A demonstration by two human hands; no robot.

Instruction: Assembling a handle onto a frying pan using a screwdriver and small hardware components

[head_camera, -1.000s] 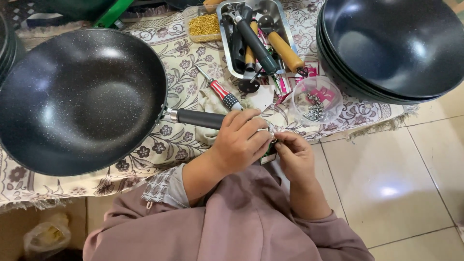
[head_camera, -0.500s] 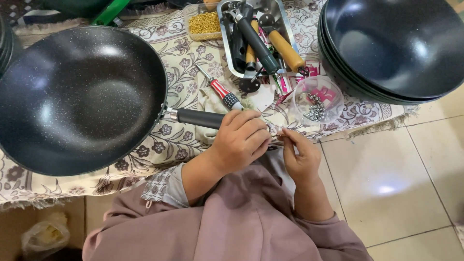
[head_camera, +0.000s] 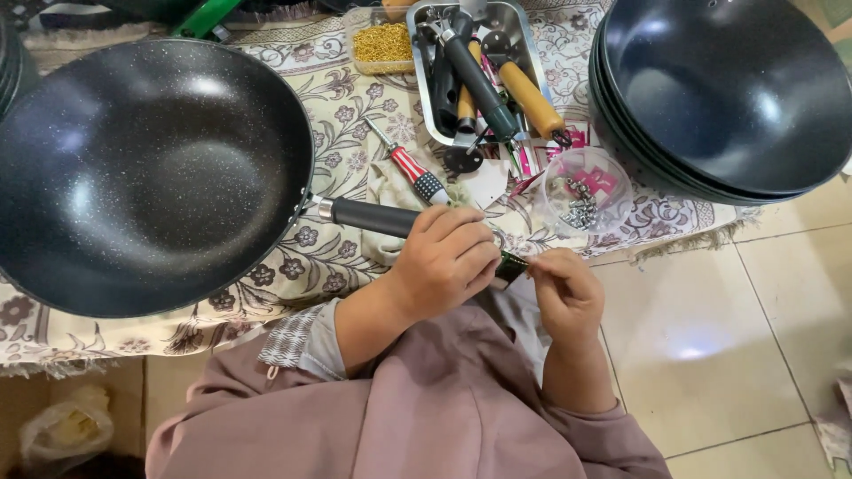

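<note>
Barely shifted since a second ago: right hand [head_camera: 566,293] drawn slightly in toward the left, otherwise same pose over the lap. Left hand [head_camera: 446,259] wrapped around the end of the pan handle [head_camera: 368,215], fingers closed on it; right-hand fingers pinched narrow on a small dark piece [head_camera: 513,264] at the handle's tip, too small to identify. Handle already joined to the pan [head_camera: 151,173] at its metal collar, so fitting looks mostly done, with only the end piece seemingly left. Pan round, deep, black with a speckled matte coating, resting on a floral cloth [head_camera: 302,266] over a low surface. Beyond, a red-and-white striped screwdriver [head_camera: 410,166], a clear plastic bowl of small metal screws [head_camera: 581,191], a shiny steel tray [head_camera: 515,27] of wooden- and black-handled tools, and a stack of glossy black pans [head_camera: 728,98].
</note>
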